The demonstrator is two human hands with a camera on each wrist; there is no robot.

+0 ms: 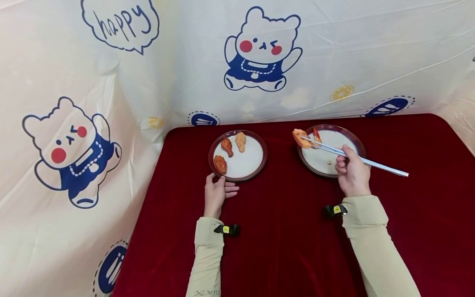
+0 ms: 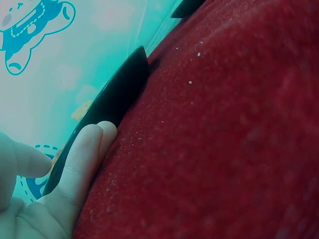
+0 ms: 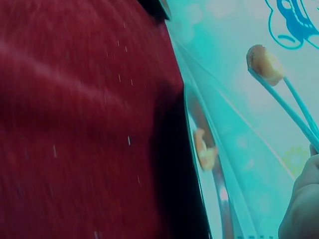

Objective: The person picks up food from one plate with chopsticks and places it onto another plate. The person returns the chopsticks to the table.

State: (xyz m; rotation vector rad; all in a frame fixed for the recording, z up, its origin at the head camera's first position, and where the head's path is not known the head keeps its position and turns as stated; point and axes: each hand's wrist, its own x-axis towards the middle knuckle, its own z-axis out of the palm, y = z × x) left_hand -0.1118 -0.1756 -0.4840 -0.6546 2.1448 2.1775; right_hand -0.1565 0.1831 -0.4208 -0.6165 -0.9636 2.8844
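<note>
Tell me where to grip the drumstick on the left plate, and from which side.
Pinch the drumstick across its narrow end, probably coming from the near right: it tapers that way, toward the left plate's bare middle, while the breaded piece sits close on its right.

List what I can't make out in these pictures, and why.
Head: the crumb on the right plate, too small to identify.
Left wrist: most of the food on the left plate, hidden behind its side.
Right wrist: the plated piece, too blurred to identify.
Right wrist: parts of the right hand and chopsticks, cut off by the right edge.
</note>
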